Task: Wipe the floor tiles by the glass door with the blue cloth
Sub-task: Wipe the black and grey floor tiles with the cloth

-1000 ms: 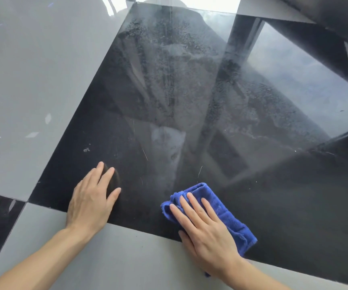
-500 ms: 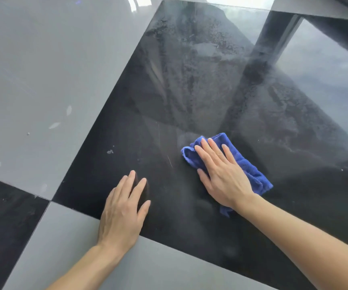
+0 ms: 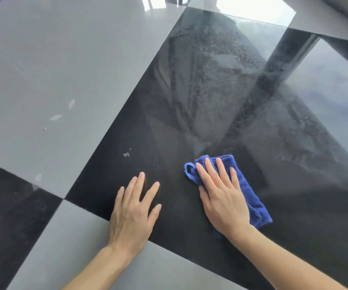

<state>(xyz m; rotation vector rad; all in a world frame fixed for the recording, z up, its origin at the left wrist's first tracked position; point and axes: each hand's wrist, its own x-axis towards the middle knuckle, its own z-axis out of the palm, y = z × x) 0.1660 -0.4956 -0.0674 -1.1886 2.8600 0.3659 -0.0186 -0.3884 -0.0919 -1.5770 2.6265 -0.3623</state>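
Hands flat: right [image 3: 223,197] pressing blue cloth [image 3: 250,197].

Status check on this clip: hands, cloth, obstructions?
Left hand flat, bracing on floor. Right hand flat, pressing blue cloth onto black tile. White speck ahead; nothing blocking.

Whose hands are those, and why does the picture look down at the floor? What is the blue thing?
The camera sits on a person's head, so you see what they see as they lean over a shiny floor. The floor has big tiles: a black tile in the middle and a grey tile beside it. The right hand lies flat on a blue cloth, pressing it onto the black tile to wipe it. The left hand holds nothing; it rests flat on the floor for support. Small white specks sit on the black tile, left of the cloth.
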